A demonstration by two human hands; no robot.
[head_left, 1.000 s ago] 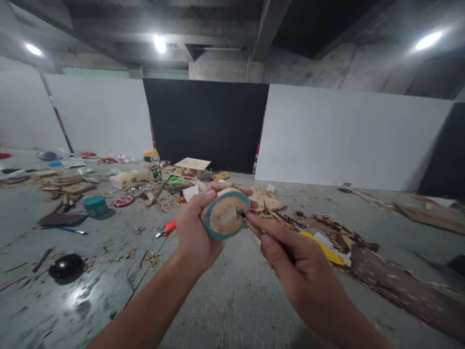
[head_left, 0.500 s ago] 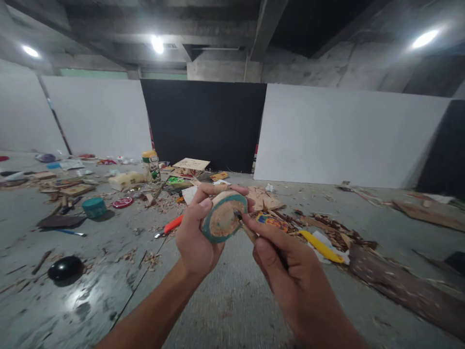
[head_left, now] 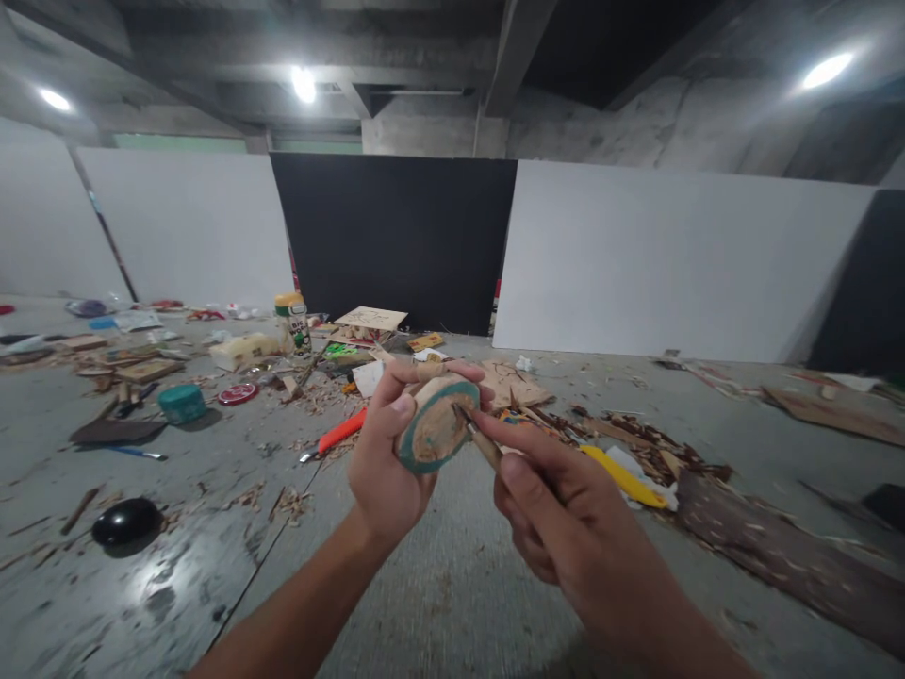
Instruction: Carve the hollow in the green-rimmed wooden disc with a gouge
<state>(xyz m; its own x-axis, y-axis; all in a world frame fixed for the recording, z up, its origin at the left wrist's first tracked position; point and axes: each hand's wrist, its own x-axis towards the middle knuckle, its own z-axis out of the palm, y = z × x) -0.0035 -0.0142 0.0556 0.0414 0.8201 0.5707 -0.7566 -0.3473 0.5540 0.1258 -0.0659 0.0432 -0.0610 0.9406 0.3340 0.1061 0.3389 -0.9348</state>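
Note:
My left hand [head_left: 388, 453] is wrapped around a round wooden piece [head_left: 435, 438], thumb on its near left edge and fingers behind it. The piece is tilted toward me and has a teal ring around a bare, carved-out middle. A carving tool [head_left: 487, 447] with a wooden handle and a dark metal tip is gripped in my right hand [head_left: 558, 500]. Its tip touches the carved middle near the upper right of the ring. My right index finger lies along the tool, close to the piece's edge. The tool's far end is hidden in my palm.
An orange utility knife [head_left: 343, 431] lies left of my hands, a yellow-handled tool [head_left: 626, 476] to the right. Wood shavings [head_left: 657, 448] and bark litter the floor. A teal tub [head_left: 182, 405], a black domed object [head_left: 127, 523] and a yellow-capped bottle [head_left: 292, 322] stand left.
The wooden piece has turned a little, so its face looks narrower. My right hand and the carving tool have shifted slightly; the tip stays at the carved middle.

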